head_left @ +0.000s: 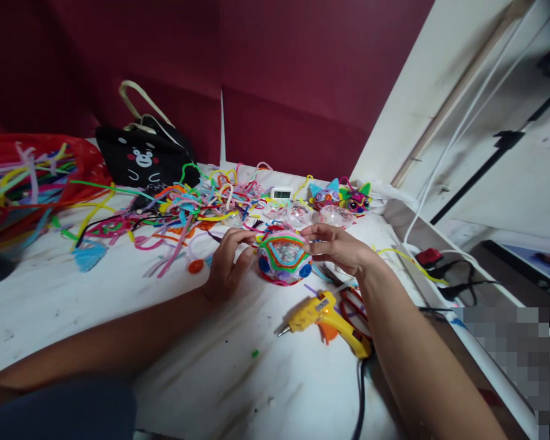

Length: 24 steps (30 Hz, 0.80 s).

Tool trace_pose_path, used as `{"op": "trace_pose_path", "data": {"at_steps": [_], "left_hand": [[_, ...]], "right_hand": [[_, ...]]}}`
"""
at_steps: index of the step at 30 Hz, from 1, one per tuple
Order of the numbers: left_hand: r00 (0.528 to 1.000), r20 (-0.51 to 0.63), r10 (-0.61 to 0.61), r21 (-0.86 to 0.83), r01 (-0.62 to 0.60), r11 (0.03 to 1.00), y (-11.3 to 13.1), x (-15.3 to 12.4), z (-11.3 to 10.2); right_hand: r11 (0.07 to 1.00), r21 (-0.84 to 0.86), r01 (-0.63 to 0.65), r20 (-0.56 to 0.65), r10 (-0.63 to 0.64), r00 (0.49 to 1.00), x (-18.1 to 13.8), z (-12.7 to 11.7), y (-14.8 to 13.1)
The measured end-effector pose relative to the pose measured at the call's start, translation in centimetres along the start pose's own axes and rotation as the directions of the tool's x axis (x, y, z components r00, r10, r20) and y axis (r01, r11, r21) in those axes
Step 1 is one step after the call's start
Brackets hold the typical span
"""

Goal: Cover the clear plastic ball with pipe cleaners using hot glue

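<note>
forearms (417,342), hands (337,247) beside colourful ball (285,258)

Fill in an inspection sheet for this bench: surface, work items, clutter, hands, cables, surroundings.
Surface: white tabletop, streaked, dirt or pattern unclear; small green scrap toward the front.
Work items: decorated ball between the hands; yellow glue gun lying on the near side of it.
Clutter: tangled pipe cleaners behind and to the left; clear plastic domes beyond the ball.
Hands: left hand at the ball's left side, right hand at its right; how firm the hold is, unclear.
Cables: black cord from the glue gun runs out of frame; white cable at right.
Surroundings: dark red backdrop; black bag before it.
</note>
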<state>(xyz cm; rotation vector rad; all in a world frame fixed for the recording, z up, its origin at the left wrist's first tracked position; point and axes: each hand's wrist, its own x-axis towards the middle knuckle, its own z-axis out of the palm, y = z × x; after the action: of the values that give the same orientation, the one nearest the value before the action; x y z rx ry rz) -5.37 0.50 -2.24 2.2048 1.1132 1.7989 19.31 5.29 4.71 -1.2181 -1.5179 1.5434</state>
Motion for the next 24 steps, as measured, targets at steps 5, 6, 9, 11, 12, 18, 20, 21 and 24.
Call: {"op": "trace_pose_path", "data": {"at_steps": [5, 6, 9, 11, 12, 18, 20, 21, 24], "left_hand": [[0.999, -0.007, -0.032, -0.023, 0.032, 0.999, -0.1, -0.1, 0.1], [0.999, -0.010, -0.043, -0.026, 0.043, 0.999, -0.2, -0.1, 0.1], [0.998, -0.028, -0.054, -0.021, 0.054, 0.998, -0.5, -0.1, 0.3], [0.998, -0.041, -0.052, -0.009, 0.052, 0.999, -0.5, 0.0, 0.4], [0.998, -0.043, -0.047, -0.003, 0.047, 0.999, -0.5, 0.0, 0.4], [0.997, 0.060, -0.050, -0.010, 0.051, 0.999, -0.2, 0.1, 0.6], [0.991, 0.103, -0.087, -0.016, 0.089, 0.996, -0.3, 0.0, 0.8], [0.987, 0.122, -0.102, -0.017, 0.105, 0.994, -0.3, 0.0, 0.9], [0.977, 0.184, -0.109, -0.041, 0.119, 0.992, -0.4, -0.1, 1.0]], "right_hand": [[1.000, 0.011, 0.003, -0.005, -0.003, 1.000, -0.1, 0.4, -0.2], [1.000, 0.014, 0.002, -0.003, -0.002, 1.000, -0.2, 0.4, -0.3], [1.000, 0.026, 0.004, 0.002, -0.004, 1.000, -0.2, 0.5, -0.3], [0.999, 0.035, 0.009, 0.005, -0.009, 1.000, -0.1, 0.5, -0.1], [0.999, 0.040, 0.010, 0.006, -0.010, 1.000, -0.1, 0.5, 0.0], [0.998, 0.066, -0.002, -0.008, 0.002, 1.000, -0.2, 1.0, 0.3], [0.997, 0.076, -0.004, -0.015, 0.006, 1.000, -0.3, 1.3, 0.2], [0.997, 0.080, -0.006, -0.017, 0.008, 1.000, -0.4, 1.3, 0.2], [0.995, 0.095, -0.015, -0.019, 0.017, 1.000, -0.8, 1.4, 0.2]]}}
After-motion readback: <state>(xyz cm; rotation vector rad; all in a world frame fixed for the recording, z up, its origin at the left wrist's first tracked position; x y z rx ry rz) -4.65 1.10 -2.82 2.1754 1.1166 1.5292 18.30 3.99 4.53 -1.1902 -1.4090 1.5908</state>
